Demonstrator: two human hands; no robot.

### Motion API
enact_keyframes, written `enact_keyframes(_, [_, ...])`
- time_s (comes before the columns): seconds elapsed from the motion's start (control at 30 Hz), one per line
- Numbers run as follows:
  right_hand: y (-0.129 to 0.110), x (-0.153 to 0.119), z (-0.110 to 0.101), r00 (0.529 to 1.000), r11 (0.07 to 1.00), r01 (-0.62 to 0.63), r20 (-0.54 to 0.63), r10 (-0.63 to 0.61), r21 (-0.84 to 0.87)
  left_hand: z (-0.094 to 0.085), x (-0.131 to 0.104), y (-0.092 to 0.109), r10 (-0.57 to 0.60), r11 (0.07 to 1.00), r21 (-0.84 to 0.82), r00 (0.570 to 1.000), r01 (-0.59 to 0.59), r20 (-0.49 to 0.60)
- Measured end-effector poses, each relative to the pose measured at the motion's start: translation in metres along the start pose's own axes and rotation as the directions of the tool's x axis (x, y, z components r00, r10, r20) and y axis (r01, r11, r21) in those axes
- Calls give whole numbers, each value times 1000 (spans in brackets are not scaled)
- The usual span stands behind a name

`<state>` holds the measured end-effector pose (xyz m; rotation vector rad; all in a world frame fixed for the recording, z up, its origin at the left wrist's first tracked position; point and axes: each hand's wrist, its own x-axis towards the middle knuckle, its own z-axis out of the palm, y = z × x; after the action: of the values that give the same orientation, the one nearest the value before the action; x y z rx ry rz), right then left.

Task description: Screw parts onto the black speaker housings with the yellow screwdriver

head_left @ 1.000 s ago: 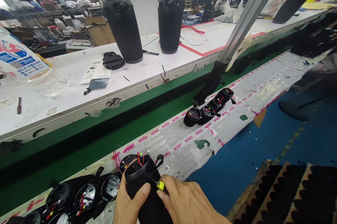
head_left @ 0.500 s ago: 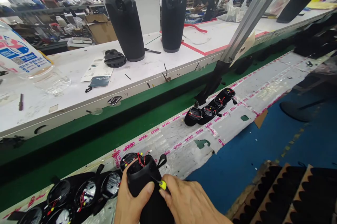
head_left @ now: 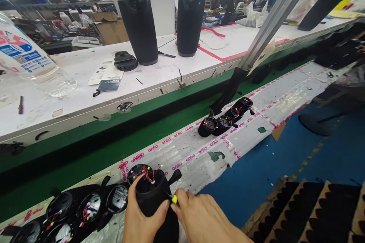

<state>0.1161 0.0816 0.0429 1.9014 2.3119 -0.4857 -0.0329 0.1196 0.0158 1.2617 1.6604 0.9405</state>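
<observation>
My left hand (head_left: 145,212) wraps round a black fabric-covered speaker housing (head_left: 168,224), thumb in front and fingers behind. Its round top is open, and red and white wires (head_left: 149,176) with small connectors poke out. A black strap loop (head_left: 175,176) sticks up at its right rim. Closed round a small hand tool with a yellow-and-black handle (head_left: 174,199), my right hand (head_left: 199,214) presses close to the housing's side. The tool's thin tip meets the fabric just below the rim; its exact kind is hidden by my fingers.
Several similar housings (head_left: 89,207) lie at lower left, and more (head_left: 225,121) lie farther along the covered bench (head_left: 182,170). Two speakers (head_left: 139,30) stand on the white shelf beside a black cap (head_left: 125,61) and a plastic bottle (head_left: 31,56). Trays of black parts (head_left: 310,212) sit lower right.
The held housing and both hands have shifted slightly left and tilted a little in view. The tool stays against the housing near its rim.
</observation>
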Motion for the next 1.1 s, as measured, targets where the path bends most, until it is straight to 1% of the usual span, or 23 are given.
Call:
enact_keyframes(0.07, [-2,2,1,1000,1000,-12,5,12,18,-1,0,1,-25,1000,-17,1000,24,-12])
enact_keyframes(0.1, [-2,2,3,1000,999,-5,-10,6,53,-1,0,1,-45,998,-46,999,44,-7])
enact_keyframes(0.2, [-2,-1,11,993,969,45,-119,-16,243,-3,-1,5,-127,964,-226,990,139,69])
enact_keyframes(0.27, [-2,-6,17,981,929,23,-187,51,369,-4,-3,8,-176,919,-335,977,208,125])
enact_keyframes(0.3, [-2,-9,20,974,908,-7,-205,102,418,-4,-4,9,-223,889,-374,963,265,151])
enact_keyframes(0.37, [-4,-14,24,958,879,-63,-218,186,473,-4,-6,11,-340,805,-437,916,401,214])
enact_keyframes(0.4, [-5,-17,24,952,873,-80,-222,210,480,-4,-7,11,-385,762,-462,891,454,240])
enact_keyframes(0.43, [-6,-18,24,948,874,-92,-226,222,477,-4,-8,11,-412,731,-482,876,483,252])
enact_keyframes(0.47, [-6,-20,23,945,881,-98,-233,227,462,-4,-8,10,-415,721,-495,874,484,250])
enact_keyframes(0.57, [-8,-20,21,940,912,-90,-269,211,399,-6,-8,4,-380,749,-489,895,446,235])
enact_keyframes(0.63, [-7,-18,21,943,936,-49,-294,158,348,-7,-7,-1,-363,769,-474,903,429,229])
enact_keyframes(0.73, [-5,-11,21,961,958,35,-274,46,283,-10,-4,-5,-308,805,-465,930,368,203])
enact_keyframes(0.83, [-5,-6,17,968,971,46,-249,14,233,-11,-3,-3,-262,827,-458,945,325,196])
enact_keyframes(0.97, [-7,-3,9,973,980,41,-229,5,193,-10,-3,5,-255,843,-442,950,308,178])
enact_keyframes(1.03, [-7,-2,7,976,983,42,-217,-2,179,-9,-3,8,-257,849,-431,952,305,167])
enact_keyframes(1.1, [-7,-2,9,973,983,61,-229,-20,174,-9,-3,9,-253,854,-424,953,301,166])
